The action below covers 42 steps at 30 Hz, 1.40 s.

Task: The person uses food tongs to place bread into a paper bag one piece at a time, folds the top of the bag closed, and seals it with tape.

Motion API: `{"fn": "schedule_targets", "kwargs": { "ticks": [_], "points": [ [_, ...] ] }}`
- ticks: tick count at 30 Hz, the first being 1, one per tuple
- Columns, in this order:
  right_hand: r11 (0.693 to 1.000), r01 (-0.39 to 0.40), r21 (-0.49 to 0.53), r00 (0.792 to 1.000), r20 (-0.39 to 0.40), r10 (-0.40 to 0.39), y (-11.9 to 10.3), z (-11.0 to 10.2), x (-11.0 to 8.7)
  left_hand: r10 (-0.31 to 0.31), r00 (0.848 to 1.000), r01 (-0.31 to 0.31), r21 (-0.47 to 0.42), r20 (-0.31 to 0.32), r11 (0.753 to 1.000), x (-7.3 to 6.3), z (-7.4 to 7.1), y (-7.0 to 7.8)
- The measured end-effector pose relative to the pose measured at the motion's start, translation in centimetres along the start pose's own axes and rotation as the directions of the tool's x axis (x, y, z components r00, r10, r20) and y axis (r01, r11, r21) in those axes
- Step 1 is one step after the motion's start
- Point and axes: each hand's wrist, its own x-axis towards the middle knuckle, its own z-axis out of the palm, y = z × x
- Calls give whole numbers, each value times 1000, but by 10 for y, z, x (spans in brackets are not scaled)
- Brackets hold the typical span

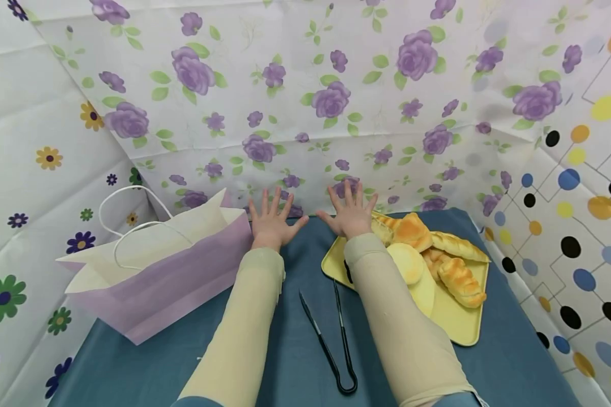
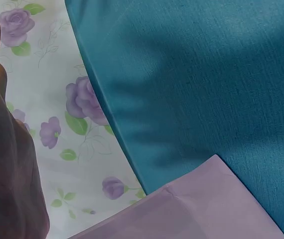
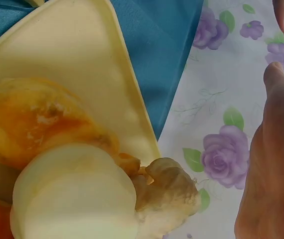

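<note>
My left hand is held out with its fingers spread, beside the right end of a lilac paper bag with white rope handles. My right hand, fingers also spread, is at the back left corner of a yellow tray. Neither hand holds anything. On that tray lie several breads, among them a braided bread, a long loaf, a glossy bun and pale round pieces. My right forearm hides part of them. Black tongs lie spread between my forearms.
A blue cloth covers the table. Behind it stands a white sheet with purple roses. Flower-print and dotted sheets close off the left and right sides.
</note>
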Motion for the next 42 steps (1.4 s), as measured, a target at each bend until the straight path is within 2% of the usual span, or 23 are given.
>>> {"fn": "schedule_targets", "kwargs": {
  "ticks": [8, 15, 18, 21, 25, 30, 33, 38, 42],
  "points": [
    [1000, -15, -1, 1000, 0, 15, 2, -4, -2, 16, 1000, -16, 26, -15, 1000, 1, 3, 0],
    [1000, -13, 12, 1000, -9, 13, 8, 2, 6, 48, 999, -48, -77, -6, 996, 0, -1, 4],
    [998, -2, 66, 1000, -29, 4, 11, 4, 9, 90, 995, -94, -115, -42, 989, -4, -5, 4],
    [993, 3, 122, 999, -54, 4, 11, 2, 7, 153, 984, -168, -185, -95, 968, -14, -11, 6],
    [968, 13, 250, 995, -101, 13, 8, -5, 0, 214, 969, -243, -346, -121, 906, -36, -23, 12],
    [884, 52, 464, 990, -137, 14, 2, -14, -10, 274, 953, -298, -524, -125, 798, -69, -34, 18],
    [836, 63, 546, 993, -121, 3, -5, -20, -15, 303, 939, -338, -604, -164, 721, -90, -33, 16],
    [798, 91, 596, 992, -129, -17, -17, -27, -21, 276, 920, -390, -702, -277, 596, -123, -29, 6],
    [759, 156, 632, 979, -203, -32, -28, -30, -25, 235, 905, -425, -731, -355, 534, -145, -28, -4]
  ]
}}
